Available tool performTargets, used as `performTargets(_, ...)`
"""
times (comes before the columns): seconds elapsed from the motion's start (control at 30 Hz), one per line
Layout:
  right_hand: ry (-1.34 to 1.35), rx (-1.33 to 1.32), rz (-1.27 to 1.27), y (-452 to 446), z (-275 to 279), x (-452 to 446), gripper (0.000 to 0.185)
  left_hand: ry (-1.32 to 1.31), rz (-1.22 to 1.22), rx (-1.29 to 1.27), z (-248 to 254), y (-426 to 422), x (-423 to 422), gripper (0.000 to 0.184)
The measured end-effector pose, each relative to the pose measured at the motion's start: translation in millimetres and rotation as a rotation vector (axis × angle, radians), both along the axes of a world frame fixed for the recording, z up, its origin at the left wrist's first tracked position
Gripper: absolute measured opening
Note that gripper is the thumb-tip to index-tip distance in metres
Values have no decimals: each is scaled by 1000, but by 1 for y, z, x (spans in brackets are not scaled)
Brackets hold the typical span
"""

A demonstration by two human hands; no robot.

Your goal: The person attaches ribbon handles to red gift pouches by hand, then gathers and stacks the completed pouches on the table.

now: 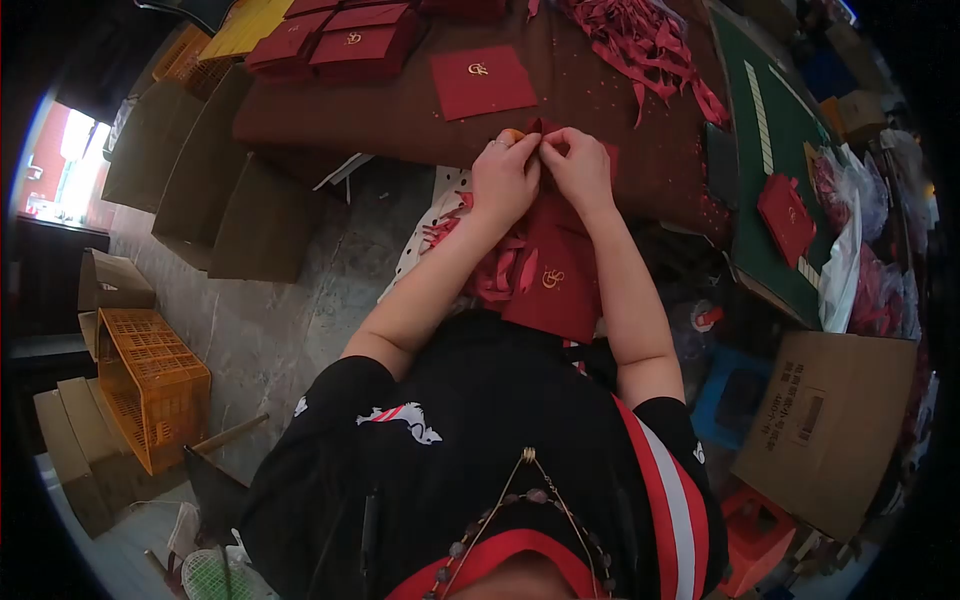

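Note:
A dark red paper bag (560, 275) with a gold logo lies across my lap and reaches up to the table edge. My left hand (505, 175), with a ring on one finger and a bit of orange by the fingertips, pinches the bag's far end. Close beside it, my right hand (580, 172) pinches the same end, thumb and forefinger together. A small dark red flap stands up between the fingertips; its details are too small to make out. Pink-red ribbons (500, 272) lie bunched on my lap, left of the bag. A flat red bag (483, 83) rests on the table just beyond my hands.
Stacked red bags (365, 42) and a heap of red ribbons (640, 50) sit on the brown-covered table (400, 115). A green board (755, 215) at right holds another red bag (788, 220). Cardboard boxes (825, 430) and an orange crate (150, 385) stand around me.

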State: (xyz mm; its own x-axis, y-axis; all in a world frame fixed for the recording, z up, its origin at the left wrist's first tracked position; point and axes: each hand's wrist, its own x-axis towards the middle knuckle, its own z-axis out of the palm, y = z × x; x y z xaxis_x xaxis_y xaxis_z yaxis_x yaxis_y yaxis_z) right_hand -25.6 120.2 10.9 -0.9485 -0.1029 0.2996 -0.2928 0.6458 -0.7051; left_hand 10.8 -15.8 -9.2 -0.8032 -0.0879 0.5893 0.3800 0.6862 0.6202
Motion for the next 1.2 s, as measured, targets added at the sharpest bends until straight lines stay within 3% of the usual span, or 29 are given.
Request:
performTargets(0.07, -35, 15, -16, 6, 9, 1, 21, -21, -50, 43, 2, -7, -6, 29)
performTargets(0.13, -71, 33, -33, 14, 11, 1, 22, -275, -211, 106, 8, -21, -13, 31)
performTargets(0.27, -121, 45, -18, 23, 2, -7, 25, -161, -187, -144, 7, -27, -30, 29)
performTargets(0.4, -337, -152, 73, 34, -16, -23, 30, -147, -209, -130, 2, -22, -49, 24)
performTargets(0.5, -177, -14, 113, 43, -17, -32, 39, -190, -200, -120, 11, -18, -55, 16)
performTargets(0.6, -92, 131, 66, 51, -11, -33, 52, -101, -114, -241, 18, -17, -66, 11)
performTargets(0.67, -70, 168, 15, 61, -13, -37, 55, -50, 75, -282, 22, -34, -71, 9)
performTargets(0.83, -41, 255, -89, 59, -12, -41, 59, -127, 342, -247, 50, -76, -57, 10)
performTargets(0.93, -8, 303, -181, 49, -13, -44, 62, 14, 446, -314, 42, -61, -51, 28)
performTargets(1.03, 16, 291, -97, 58, -4, -46, 59, 48, -20, -281, 40, -17, -21, 34)
performTargets(1.1, -83, -216, 48, 78, -3, -53, 50, -37, -217, -354, 23, 7, -8, 33)
performTargets(1.2, 62, -84, -11, 120, 18, -36, 38, -107, -198, -358, 4, 11, -14, 31)
